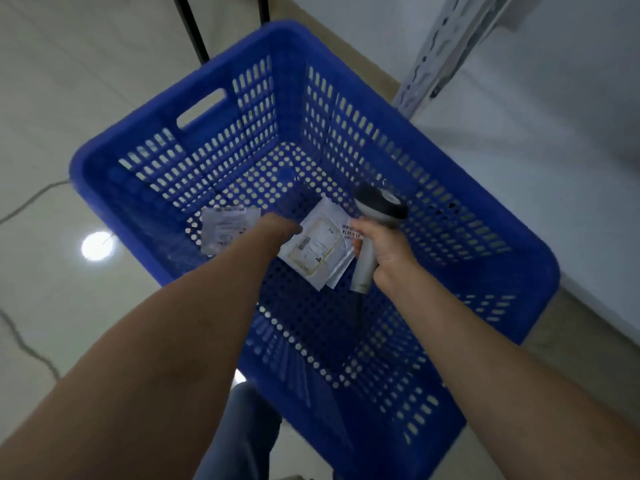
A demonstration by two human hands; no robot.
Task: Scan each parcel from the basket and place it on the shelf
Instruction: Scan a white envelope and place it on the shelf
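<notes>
A blue perforated basket [131,209] stands on the floor below me. Both my hands reach into it. My left hand [277,227] holds a white parcel [317,249] with a printed label by its left edge, raised off the basket's bottom. A second white envelope lies behind this parcel, touching it. My right hand [379,251] grips the handle of a grey-and-black barcode scanner [375,209], whose head sits just right of the parcel. Another labelled white parcel [227,230] lies on the basket's bottom to the left.
A grey slotted metal shelf post [440,53] rises at the upper right beside a pale shelf surface [554,150]. Black legs [194,29] stand at the top left on the glossy tiled floor [52,98]. My trouser leg [242,438] shows below the basket.
</notes>
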